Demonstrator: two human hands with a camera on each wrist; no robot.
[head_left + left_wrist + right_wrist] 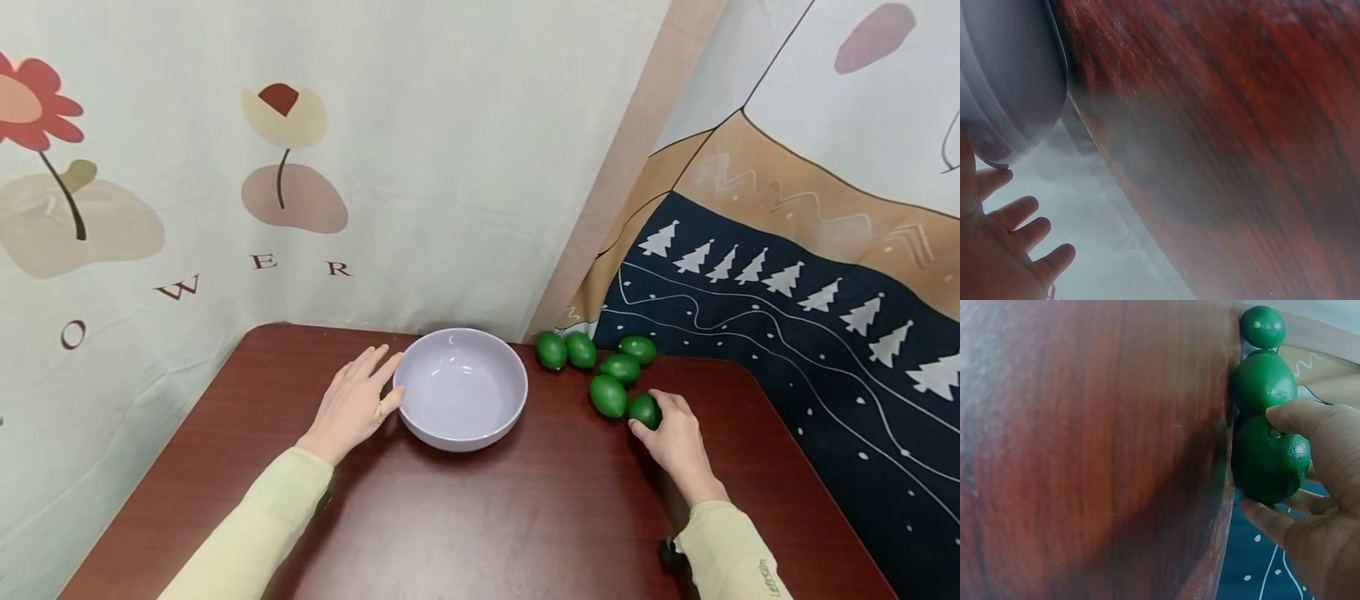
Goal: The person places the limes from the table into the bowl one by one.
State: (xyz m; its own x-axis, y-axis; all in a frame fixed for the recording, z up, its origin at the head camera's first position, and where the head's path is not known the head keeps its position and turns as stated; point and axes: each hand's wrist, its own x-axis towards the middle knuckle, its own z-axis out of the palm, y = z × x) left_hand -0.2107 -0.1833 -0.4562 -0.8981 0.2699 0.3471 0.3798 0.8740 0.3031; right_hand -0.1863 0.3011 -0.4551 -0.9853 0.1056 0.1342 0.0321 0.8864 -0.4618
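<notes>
A lavender bowl (461, 436) stands on the table, its inside bare. At its left rim rests my left hand (358, 402), fingers straight and spread; the left wrist view shows fingertips (1001, 177) by the bowl's side (1019, 69). My right hand (678, 439) has its thumb and fingers around a green lime (642, 411), the nearest of a group on the right. Seen from the right wrist, that lime (1270, 464) sits between thumb and fingers and still appears down on the table. Another lime (608, 396) lies right beside it.
More limes lie toward the back edge: one lime (619, 368) in the middle, a lime (637, 349) behind it, and a pair with a lime (552, 351) nearest the bowl. The brown table (450, 525) meets a printed curtain (450, 167) at the back.
</notes>
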